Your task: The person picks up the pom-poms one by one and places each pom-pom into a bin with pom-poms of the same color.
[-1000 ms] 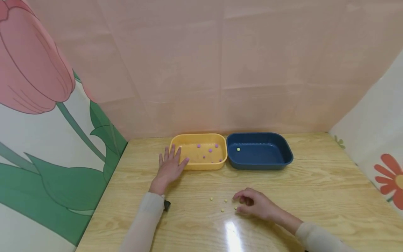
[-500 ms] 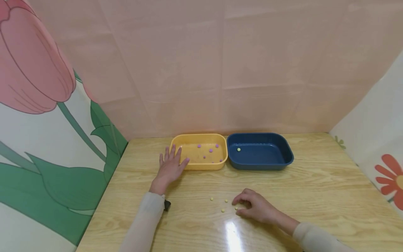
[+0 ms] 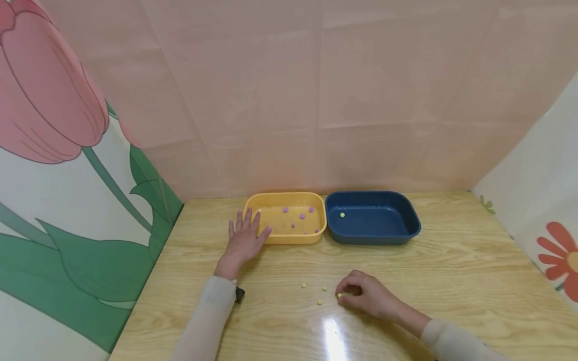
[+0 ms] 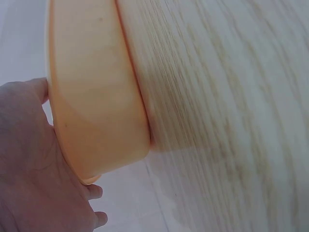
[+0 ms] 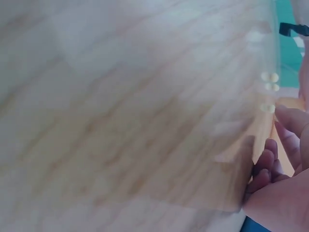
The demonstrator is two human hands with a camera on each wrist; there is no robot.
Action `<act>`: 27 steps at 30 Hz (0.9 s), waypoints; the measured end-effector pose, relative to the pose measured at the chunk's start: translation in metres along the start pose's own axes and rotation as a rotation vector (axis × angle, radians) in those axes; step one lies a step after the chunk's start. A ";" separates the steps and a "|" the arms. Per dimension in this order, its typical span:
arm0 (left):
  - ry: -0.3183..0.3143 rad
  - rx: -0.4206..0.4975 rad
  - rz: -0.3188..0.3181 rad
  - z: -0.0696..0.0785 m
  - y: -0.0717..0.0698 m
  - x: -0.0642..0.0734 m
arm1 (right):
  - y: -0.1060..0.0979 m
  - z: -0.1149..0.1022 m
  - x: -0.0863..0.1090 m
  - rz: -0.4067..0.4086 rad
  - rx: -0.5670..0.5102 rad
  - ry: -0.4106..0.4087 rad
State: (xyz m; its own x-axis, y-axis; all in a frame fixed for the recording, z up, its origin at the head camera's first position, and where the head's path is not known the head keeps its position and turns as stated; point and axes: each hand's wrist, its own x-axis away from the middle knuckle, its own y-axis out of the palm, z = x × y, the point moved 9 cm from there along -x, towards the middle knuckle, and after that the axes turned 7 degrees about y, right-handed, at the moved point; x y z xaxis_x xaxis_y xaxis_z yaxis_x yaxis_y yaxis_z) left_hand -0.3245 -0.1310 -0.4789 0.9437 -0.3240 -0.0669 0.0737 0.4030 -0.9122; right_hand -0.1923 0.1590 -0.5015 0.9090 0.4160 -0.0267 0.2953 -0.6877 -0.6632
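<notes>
My left hand (image 3: 242, 242) rests with spread, straight fingers on the left front corner of a yellow tray (image 3: 284, 239). In the left wrist view, that hand (image 4: 36, 159) lies along the rim of the tray (image 4: 99, 92). My right hand (image 3: 368, 296) pinches a small pale yellow bead (image 3: 339, 296) between thumb and forefinger, low over the table. Several similar yellow beads lie just left of it, such as one bead (image 3: 319, 302) nearest the front. In the right wrist view, my right hand (image 5: 285, 169) shows at the right edge; its fingertips partly hide the pinch.
A dark blue tray (image 3: 372, 239) stands against the yellow tray's right side, with one yellow bead (image 3: 342, 215) inside. Several purple beads (image 3: 302, 216) lie in the yellow tray. Both trays stand at the back of the wooden table (image 3: 271, 321), before a pink backdrop (image 3: 316, 100).
My right thumb and forefinger have closed together on the nearest yellow bead, which now sits between their tips. My left hand has stayed on the yellow tray.
</notes>
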 end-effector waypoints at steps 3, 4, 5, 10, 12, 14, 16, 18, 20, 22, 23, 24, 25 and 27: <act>-0.002 0.003 0.000 0.000 0.000 0.000 | -0.004 0.002 -0.003 -0.002 -0.009 0.046; -0.002 0.004 0.000 0.000 0.000 0.000 | -0.006 0.002 -0.004 0.001 -0.010 0.058; -0.003 0.002 0.001 0.000 0.001 0.000 | -0.009 0.002 -0.005 0.006 -0.008 0.062; -0.001 -0.014 0.003 -0.001 0.001 -0.001 | -0.023 -0.004 -0.013 0.051 -0.001 0.068; -0.003 -0.016 0.001 -0.001 0.000 0.000 | -0.029 -0.005 -0.015 0.070 0.007 0.071; -0.005 -0.014 0.001 0.000 0.000 0.000 | -0.034 -0.006 -0.018 0.087 0.017 0.073; -0.006 -0.014 0.001 0.000 -0.001 0.001 | -0.039 -0.007 -0.021 0.101 0.020 0.066; -0.007 -0.011 0.000 0.000 -0.001 0.001 | -0.044 -0.008 -0.024 0.119 0.023 0.059; -0.007 -0.011 0.000 0.000 -0.001 0.001 | -0.049 -0.010 -0.027 0.142 0.022 0.036; -0.005 -0.008 -0.001 0.000 0.000 0.000 | -0.055 -0.012 -0.029 0.167 0.020 0.015; -0.003 -0.004 -0.001 0.000 0.000 0.000 | -0.058 -0.013 -0.030 0.181 0.017 0.007; -0.001 -0.003 -0.001 -0.001 0.000 0.000 | -0.061 -0.015 -0.031 0.193 0.016 0.001; 0.000 -0.005 0.000 -0.001 0.000 0.000 | -0.063 -0.015 -0.033 0.200 0.016 0.005; 0.002 -0.002 0.002 -0.001 0.000 -0.001 | -0.069 -0.015 -0.036 0.214 0.021 0.026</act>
State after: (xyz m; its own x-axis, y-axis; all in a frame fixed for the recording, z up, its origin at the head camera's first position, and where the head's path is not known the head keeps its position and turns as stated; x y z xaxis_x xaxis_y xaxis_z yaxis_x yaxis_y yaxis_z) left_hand -0.3254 -0.1313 -0.4795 0.9431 -0.3253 -0.0694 0.0715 0.4021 -0.9128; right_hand -0.2409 0.1833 -0.4436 0.9577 0.2462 -0.1492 0.0889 -0.7459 -0.6601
